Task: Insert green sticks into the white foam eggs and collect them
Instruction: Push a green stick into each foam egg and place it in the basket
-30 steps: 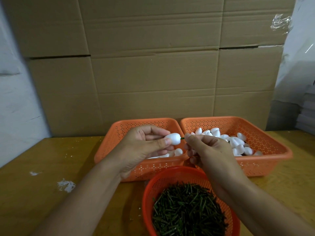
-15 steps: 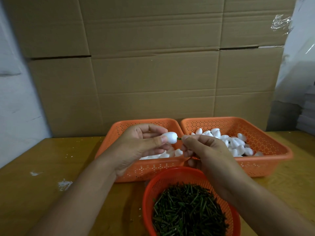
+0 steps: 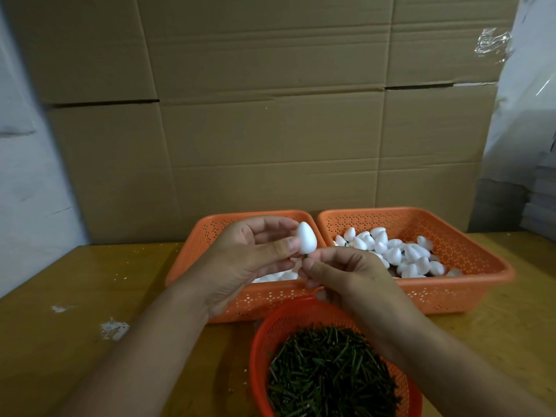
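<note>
My left hand [image 3: 252, 260] pinches a white foam egg [image 3: 306, 242] between thumb and fingers, pointed end up. A short bit of green stick [image 3: 305, 256] shows at the egg's lower end. My right hand [image 3: 346, 278] grips that stick just below the egg, fingers closed. Both hands hover over the left orange basket [image 3: 264, 299], where a few white eggs show under my hands. The right orange basket [image 3: 445, 290] holds several loose white eggs [image 3: 394, 251]. A round red basket [image 3: 270, 332] close to me is full of green sticks [image 3: 328, 377].
The baskets sit on a wooden table [image 3: 75, 341] with white foam crumbs [image 3: 114, 329] at the left. A wall of cardboard boxes [image 3: 270, 115] rises right behind the baskets. Plastic-wrapped stacks [image 3: 538, 191] stand at the far right.
The egg has turned from lying sideways to standing pointed end up. My right hand has dropped from beside the egg to below it, still on the stick.
</note>
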Available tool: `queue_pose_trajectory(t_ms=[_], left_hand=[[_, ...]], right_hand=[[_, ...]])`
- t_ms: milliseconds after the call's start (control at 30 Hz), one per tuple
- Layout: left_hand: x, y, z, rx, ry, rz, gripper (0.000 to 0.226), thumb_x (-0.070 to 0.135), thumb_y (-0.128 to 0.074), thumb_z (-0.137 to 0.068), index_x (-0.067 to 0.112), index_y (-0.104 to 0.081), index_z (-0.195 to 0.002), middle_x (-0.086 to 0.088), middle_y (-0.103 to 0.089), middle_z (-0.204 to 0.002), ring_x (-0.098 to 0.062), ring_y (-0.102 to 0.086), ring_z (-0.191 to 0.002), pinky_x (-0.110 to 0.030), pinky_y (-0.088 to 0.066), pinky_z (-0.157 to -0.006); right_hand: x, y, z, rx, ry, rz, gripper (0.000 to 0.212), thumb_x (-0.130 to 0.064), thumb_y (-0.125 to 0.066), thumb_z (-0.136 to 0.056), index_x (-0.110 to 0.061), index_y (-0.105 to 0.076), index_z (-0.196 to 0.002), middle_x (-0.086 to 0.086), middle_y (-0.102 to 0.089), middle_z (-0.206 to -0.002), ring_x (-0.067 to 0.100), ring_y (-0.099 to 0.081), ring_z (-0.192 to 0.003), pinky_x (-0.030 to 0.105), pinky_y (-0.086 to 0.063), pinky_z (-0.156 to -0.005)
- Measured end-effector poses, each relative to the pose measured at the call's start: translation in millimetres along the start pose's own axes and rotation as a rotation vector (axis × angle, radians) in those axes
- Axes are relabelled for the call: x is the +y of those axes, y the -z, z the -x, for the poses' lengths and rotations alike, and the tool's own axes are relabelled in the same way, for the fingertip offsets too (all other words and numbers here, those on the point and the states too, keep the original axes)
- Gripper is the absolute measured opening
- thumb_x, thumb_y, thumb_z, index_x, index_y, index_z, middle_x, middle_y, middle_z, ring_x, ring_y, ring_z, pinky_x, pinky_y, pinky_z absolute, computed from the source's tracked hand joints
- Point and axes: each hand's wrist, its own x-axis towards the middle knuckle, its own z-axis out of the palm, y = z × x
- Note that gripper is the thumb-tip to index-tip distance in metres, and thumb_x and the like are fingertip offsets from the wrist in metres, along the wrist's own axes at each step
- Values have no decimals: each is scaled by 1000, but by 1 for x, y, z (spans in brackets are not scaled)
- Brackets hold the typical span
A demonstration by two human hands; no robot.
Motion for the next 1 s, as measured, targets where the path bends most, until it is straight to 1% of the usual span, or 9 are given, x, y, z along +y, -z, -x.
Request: queue_pose_trajectory(t_ms=[100,167,267,333,467,533,700,800,1000], left_hand=[[-1,0,0,3,-3,-35,29,20,-82,-73,20,-78,-101,-9,-75,-111,-23,-73,-101,-31,-59,-84],[-1,0,0,1,-3,-48,31,23,-83,-71,21,-79,-102,-7,-76,-110,-20,-73,-100,-29,-59,-81],[-1,1,0,-4,2,-77,29,25,-82,-74,23,-79,-102,-5,-76,-108,-18,-73,-99,-26,-57,-79],[-1,1,0,-19,-2,-94,27,26,-82,-76,22,-78,-102,-4,-76,-107,-18,-73,-99,-27,-57,-80],[-1,1,1,-64,-12,-98,29,30,-84,-77,22,-78,-104,-3,-75,-108,-17,-73,-99,-25,-56,-80],[-1,2,1,-89,-14,-94,31,31,-81,-76,22,-77,-105,-3,-75,-108,-15,-72,-99,-24,-56,-79],[-1,4,0,-132,5,-76,35,31,-79,-77,20,-76,-109,-7,-75,-110,-17,-72,-98,-24,-56,-79],[-3,3,-1,-141,7,-54,34,30,-78,-78,18,-76,-110,-9,-75,-110,-18,-72,-97,-25,-56,-78],[-6,4,-2,-158,27,-8,32,28,-77,-80,16,-76,-110,-20,-71,-118,-22,-71,-98,-28,-56,-80]], right_hand=[[1,0,0,10,9,19,8,-16,-73,-87,-11,-79,-88,3,-74,-80,6,-63,-69,17,-49,-59],[2,1,0,5,16,32,8,-17,-73,-87,-12,-79,-87,4,-74,-79,6,-63,-69,17,-50,-59],[1,0,2,-4,28,45,9,-16,-73,-87,-10,-79,-86,6,-73,-76,6,-61,-67,16,-49,-59],[2,0,2,-9,34,51,9,-15,-72,-88,-9,-79,-84,3,-72,-73,6,-60,-65,16,-48,-58],[0,0,3,-31,33,70,15,-12,-69,-90,-8,-78,-78,2,-69,-69,8,-55,-62,16,-46,-58],[-1,-1,3,-47,26,68,20,-11,-67,-91,-10,-77,-74,3,-69,-69,7,-55,-62,16,-46,-58],[-1,-3,4,-93,16,75,29,-9,-62,-94,-16,-74,-68,3,-67,-71,7,-53,-63,18,-44,-60],[-2,-3,4,-109,20,75,31,-9,-61,-95,-17,-73,-67,4,-66,-73,7,-53,-65,19,-44,-61],[-1,-2,3,-122,22,58,32,-9,-60,-95,-16,-74,-68,2,-65,-71,6,-54,-65,18,-45,-61]])
